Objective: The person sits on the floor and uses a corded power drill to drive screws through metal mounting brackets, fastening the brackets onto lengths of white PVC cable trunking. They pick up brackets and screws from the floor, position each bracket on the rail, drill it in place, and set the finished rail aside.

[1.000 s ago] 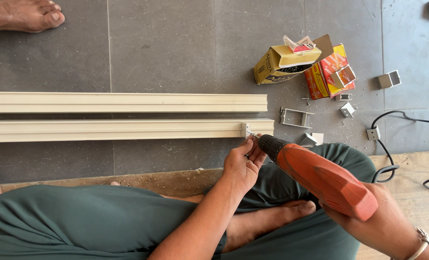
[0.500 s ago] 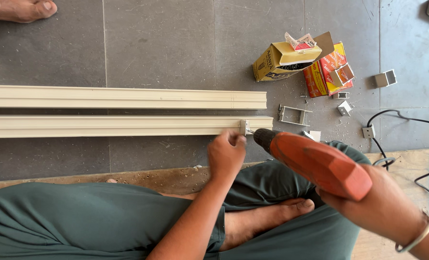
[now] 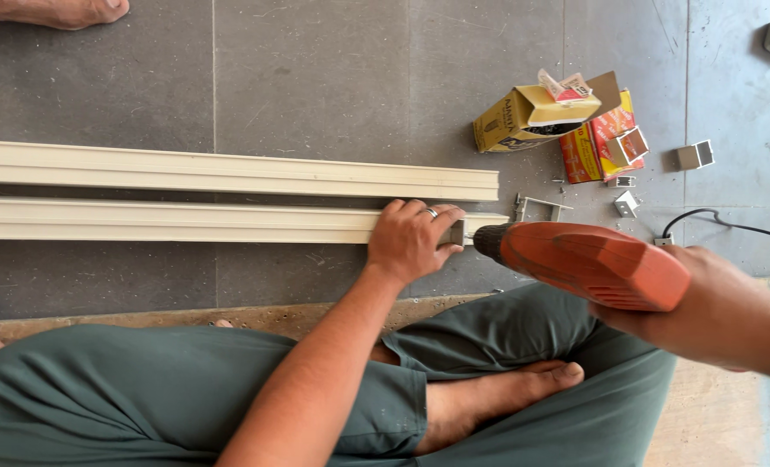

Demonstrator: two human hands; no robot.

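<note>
So closest in you've got crossed legs in dark green trousers (image 3: 186, 389) with a bare foot (image 3: 497, 398) tucked in, sitting on the floor. Right hand (image 3: 714, 311) is wrapped tight around the grip of an orange plastic power drill (image 3: 588, 262), nose pointing left at the end of the nearer cream-coloured long metal channel (image 3: 177, 221). The drill's black chuck sits just beside that end, can't tell if it's actually touching.

Left hand (image 3: 411, 238) lies over the same channel right at its end, fingers curled down over the top, thumb side toward the body, pinning it to the grey tiled floor (image 3: 316, 78). There's a ring on one finger.

A second cream channel (image 3: 229, 173) lies parallel just beyond, near but apart.

Further out to the right: a small metal bracket (image 3: 536, 206), a few little silver clips (image 3: 625, 203), a yellow cardboard box (image 3: 528, 121) lying open against a red-orange box (image 3: 597, 143), and a black cable (image 3: 731, 229). Someone else's bare foot (image 3: 56, 10) at the top left edge.
</note>
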